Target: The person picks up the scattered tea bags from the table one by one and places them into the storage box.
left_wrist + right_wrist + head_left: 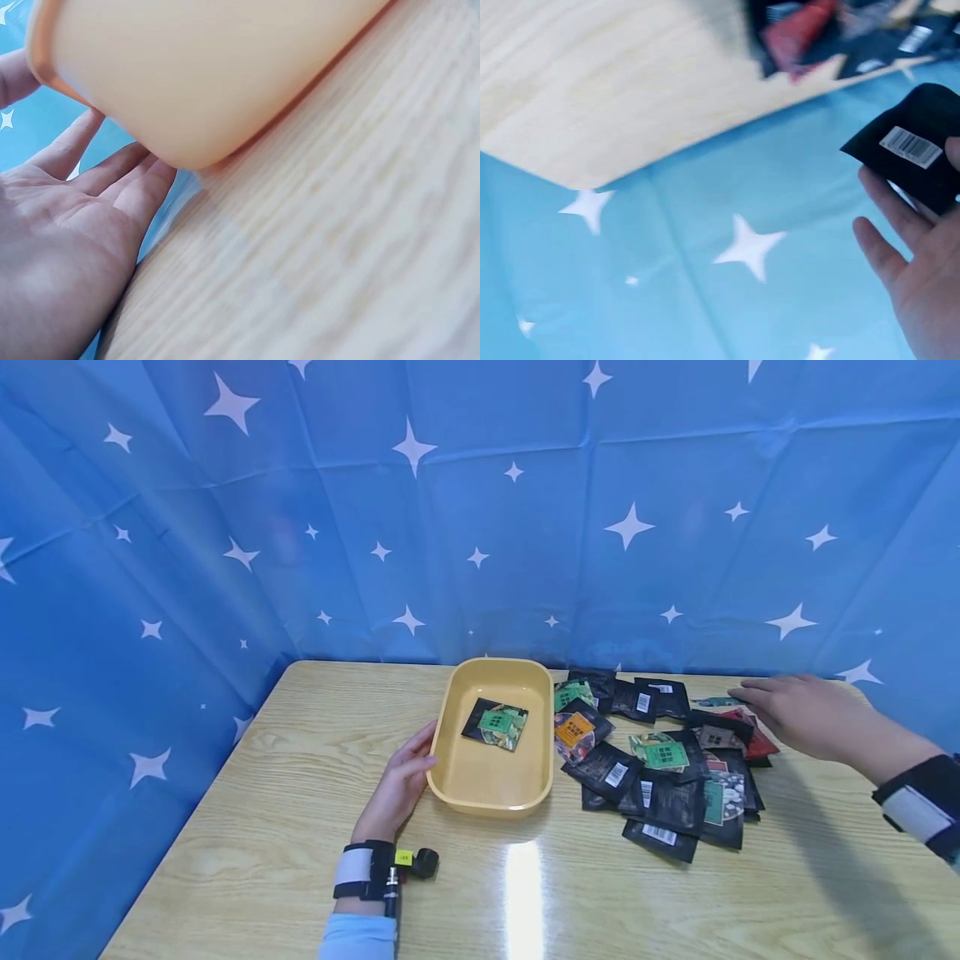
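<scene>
My left hand [402, 781] holds the left side of a yellow plastic tub [491, 797], thumb at the rim and fingers against the outer wall. Inside the tub lies one black sachet with a green label [495, 723]. Over at the back right, my right hand [813, 714] pinches another sachet [911, 146], whose black, barcoded back shows in the right wrist view. Only its greenish edge appears beyond the fingertips in the head view. Just left of this hand spreads a loose pile of black sachets [675, 802], several with green labels, one with an orange label [576, 729].
A red sachet [761, 739] sticks out at the pile's right edge, below the right hand. The wooden table [300, 827] ends at a blue star-patterned curtain [480, 510] along the back and left. The pile reaches close to the tub's right wall.
</scene>
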`<state>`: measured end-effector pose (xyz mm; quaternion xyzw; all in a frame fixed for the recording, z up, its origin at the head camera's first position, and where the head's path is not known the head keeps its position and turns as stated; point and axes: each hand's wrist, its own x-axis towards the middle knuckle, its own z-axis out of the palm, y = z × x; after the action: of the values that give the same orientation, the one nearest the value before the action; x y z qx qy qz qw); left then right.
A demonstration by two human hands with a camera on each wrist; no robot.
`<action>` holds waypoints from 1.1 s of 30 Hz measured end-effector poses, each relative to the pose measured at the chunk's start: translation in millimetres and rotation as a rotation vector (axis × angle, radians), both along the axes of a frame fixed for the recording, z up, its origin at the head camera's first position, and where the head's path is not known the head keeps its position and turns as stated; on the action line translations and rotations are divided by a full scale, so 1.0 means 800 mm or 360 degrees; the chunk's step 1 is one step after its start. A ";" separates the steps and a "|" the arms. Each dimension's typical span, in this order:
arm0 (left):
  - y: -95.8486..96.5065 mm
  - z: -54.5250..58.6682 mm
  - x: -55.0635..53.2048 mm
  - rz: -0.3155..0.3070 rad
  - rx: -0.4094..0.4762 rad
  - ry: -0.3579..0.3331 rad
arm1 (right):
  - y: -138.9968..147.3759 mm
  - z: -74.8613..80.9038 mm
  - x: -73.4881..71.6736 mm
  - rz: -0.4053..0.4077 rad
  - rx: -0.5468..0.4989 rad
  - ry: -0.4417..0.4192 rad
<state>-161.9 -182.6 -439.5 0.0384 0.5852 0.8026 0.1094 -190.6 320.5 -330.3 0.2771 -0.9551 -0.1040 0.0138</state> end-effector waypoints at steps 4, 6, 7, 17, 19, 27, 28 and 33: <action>0.000 -0.001 -0.001 0.0003 -0.0001 0.0002 | -0.029 0.011 -0.005 0.0024 -0.0048 0.0035; -0.002 -0.001 -0.001 0.0012 -0.0012 -0.0001 | -0.047 0.011 -0.009 0.0073 -0.0087 0.0114; -0.002 -0.001 -0.001 0.0014 -0.0012 -0.0001 | -0.055 0.010 -0.012 0.0106 -0.0102 0.0157; 0.000 -0.001 -0.001 0.0004 0.0011 -0.0006 | -0.153 0.001 -0.019 0.0292 -0.0315 0.0353; 0.000 -0.001 -0.001 0.0006 0.0000 -0.0013 | -0.176 0.002 -0.014 0.0343 -0.0348 0.0357; -0.001 -0.002 -0.002 0.0011 -0.0031 -0.0013 | -0.256 -0.002 0.005 0.0617 -0.0410 0.0347; -0.001 -0.003 -0.002 0.0012 -0.0035 -0.0014 | -0.263 -0.004 0.006 0.0642 -0.0412 0.0344; 0.000 -0.004 -0.003 0.0015 -0.0036 -0.0014 | -0.293 -0.013 0.010 0.0730 -0.0337 0.0350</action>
<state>-164.1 -182.2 -442.4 0.0308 0.5938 0.7967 0.1087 -182.6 86.3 -341.0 0.4701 -0.8658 -0.0273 0.1695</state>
